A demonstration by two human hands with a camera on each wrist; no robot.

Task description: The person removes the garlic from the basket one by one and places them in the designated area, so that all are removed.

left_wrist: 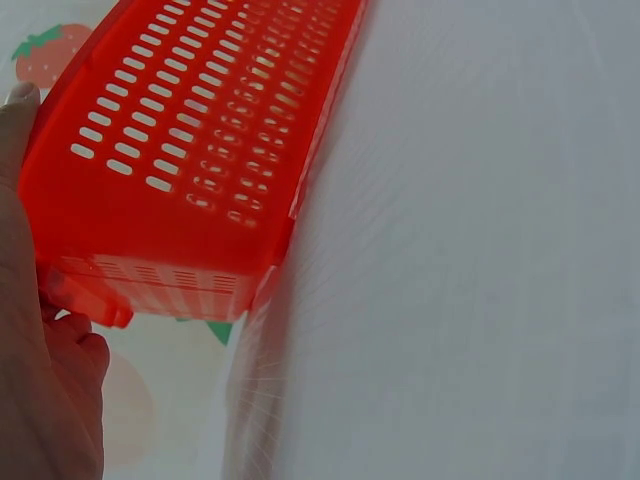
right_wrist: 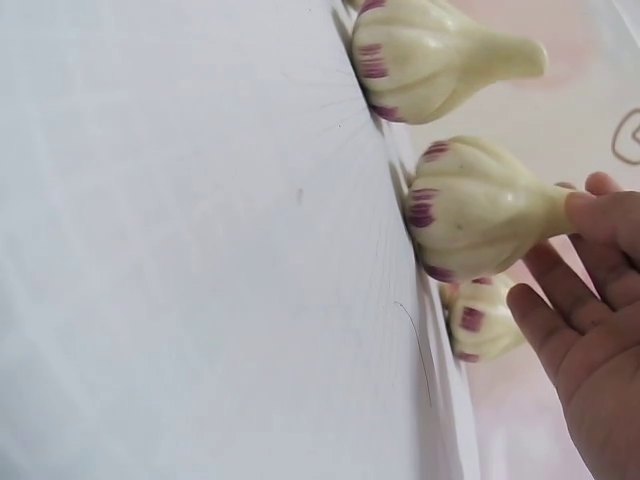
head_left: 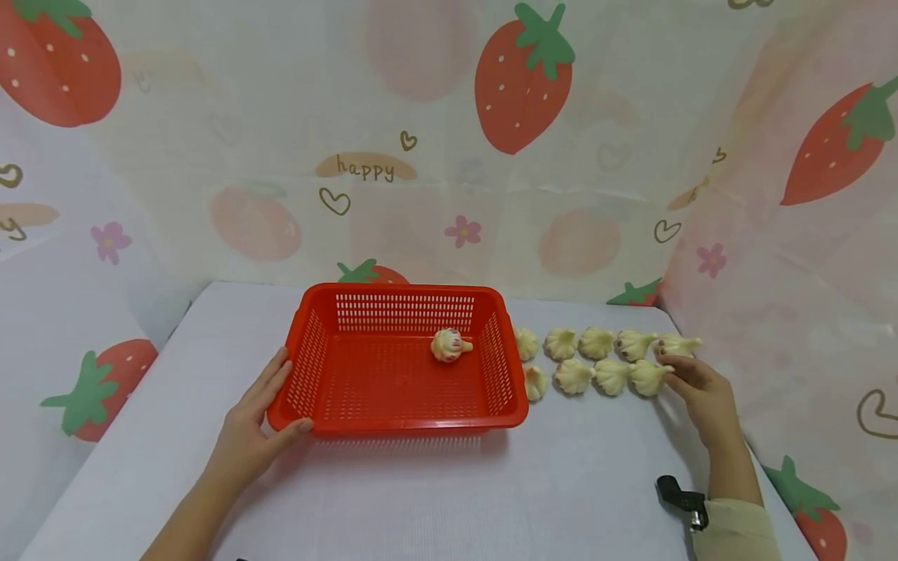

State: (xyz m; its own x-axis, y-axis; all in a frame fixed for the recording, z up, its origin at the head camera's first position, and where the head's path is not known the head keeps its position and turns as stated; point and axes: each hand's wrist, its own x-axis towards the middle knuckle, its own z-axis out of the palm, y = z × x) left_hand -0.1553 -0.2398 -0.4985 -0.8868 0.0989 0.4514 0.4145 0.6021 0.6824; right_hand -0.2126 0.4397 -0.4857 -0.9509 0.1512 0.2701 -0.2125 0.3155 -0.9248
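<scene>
A red plastic basket (head_left: 379, 386) with slotted walls stands on the white table, one garlic bulb (head_left: 446, 346) lying inside toward its right. My left hand (head_left: 249, 432) grips the basket's left end; in the left wrist view, the thumb lies along its side and fingers curl at the rim. To the right of the basket, garlic bulbs lie in two rows. My right hand (head_left: 705, 397) pinches the stem of the front row's rightmost garlic bulb (head_left: 647, 379). In the right wrist view, this pale bulb (right_wrist: 478, 212) with purple marks still touches the table.
Just behind the pinched bulb lies another garlic bulb (head_left: 675, 346), close to my right fingers. The nearest bulbs (head_left: 535, 383) sit against the basket's right side, partly hidden by it. A strawberry-print cloth (head_left: 449, 140) hangs behind the table (head_left: 435, 499) and at both sides.
</scene>
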